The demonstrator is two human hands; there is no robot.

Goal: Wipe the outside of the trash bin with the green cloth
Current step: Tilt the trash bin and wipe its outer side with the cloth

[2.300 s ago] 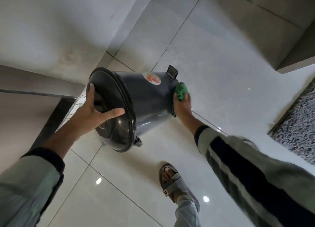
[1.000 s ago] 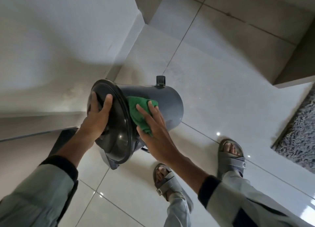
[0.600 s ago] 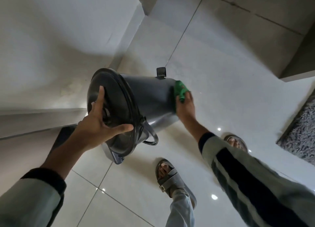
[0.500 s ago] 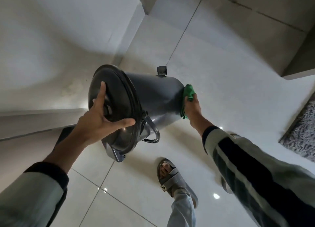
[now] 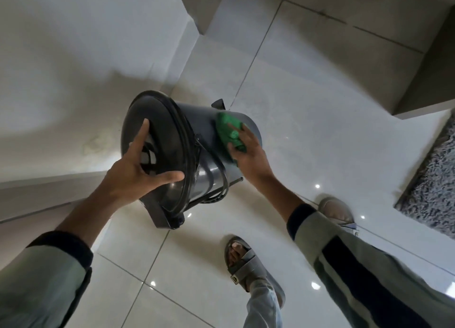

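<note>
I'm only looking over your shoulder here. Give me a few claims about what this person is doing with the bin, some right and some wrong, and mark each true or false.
1. The right hand presses the green cloth against the trash bin's side. True.
2. The bin stands upright on the floor. False: it is tilted, its lid turned toward the person.
3. The left hand rests on the lid with fingers spread. True.
4. The cloth lies on the grey rug. False: it is under the right hand, on the bin.
5. The person is barefoot. False: a sandal shows on one foot.
</note>
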